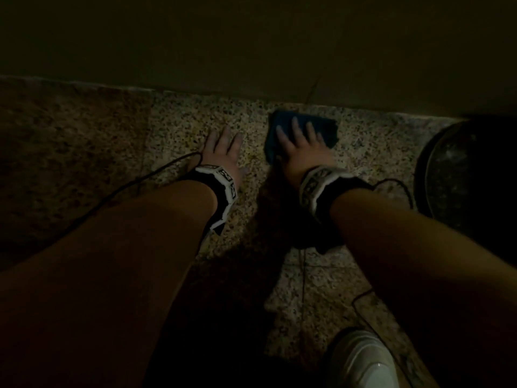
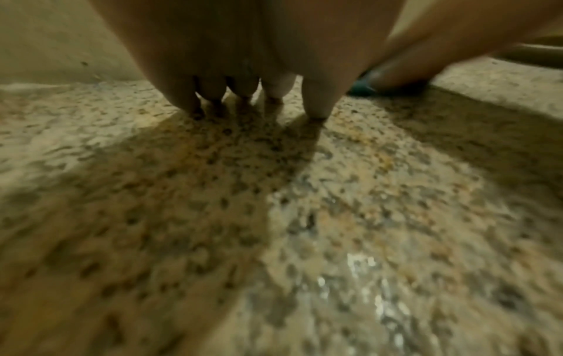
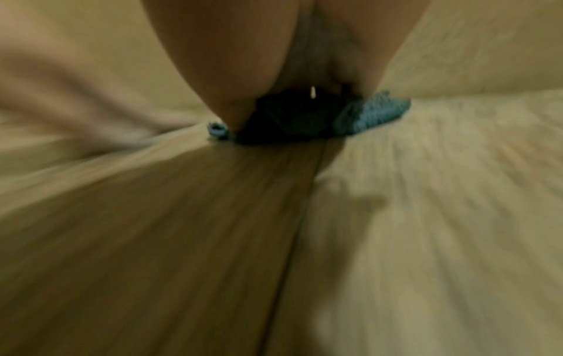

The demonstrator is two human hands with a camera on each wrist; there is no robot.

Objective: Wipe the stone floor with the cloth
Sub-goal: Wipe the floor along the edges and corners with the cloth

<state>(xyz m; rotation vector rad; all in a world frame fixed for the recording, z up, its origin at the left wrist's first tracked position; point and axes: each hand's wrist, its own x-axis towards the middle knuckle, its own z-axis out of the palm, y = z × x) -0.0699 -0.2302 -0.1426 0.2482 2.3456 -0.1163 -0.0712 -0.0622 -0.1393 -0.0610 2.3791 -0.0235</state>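
Note:
A blue cloth (image 1: 324,127) lies flat on the speckled stone floor (image 1: 195,119) close to the wall. My right hand (image 1: 300,141) presses on it with fingers spread and straight. In the right wrist view the palm covers most of the cloth (image 3: 371,113), and the picture is blurred. My left hand (image 1: 223,148) rests flat on the bare floor just left of the cloth, fingers straight. In the left wrist view its fingertips (image 2: 317,106) touch the stone floor (image 2: 304,216), and a corner of the cloth (image 2: 361,88) shows under the other hand.
A wall (image 1: 251,46) rises right behind the cloth. A dark round metal basin (image 1: 470,169) stands at the right. My white shoe (image 1: 363,359) is at the bottom right. A wet sheen (image 2: 365,277) lies on the floor near my left hand. The scene is dim.

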